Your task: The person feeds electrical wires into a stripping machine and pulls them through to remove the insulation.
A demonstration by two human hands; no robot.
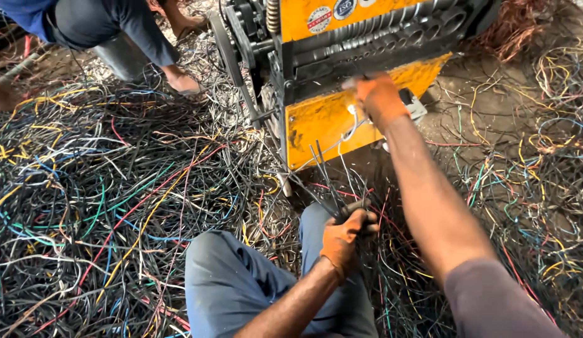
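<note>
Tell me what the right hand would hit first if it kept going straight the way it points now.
The right hand reaches up and forward at the yellow machine. Going straight on, it would likely meet the dark slotted bar just ahead of its fingers. It may already touch it; motion blur hides the gap.

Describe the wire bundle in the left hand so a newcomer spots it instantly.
Start at the yellow machine at top centre, then drop to the left hand over the knee. Its grip holds the bundle of dark wires, fanned upright toward the machine, unlike the loose tangle on the floor.

Bright even daylight, soft shadows, slight motion blur.
</note>
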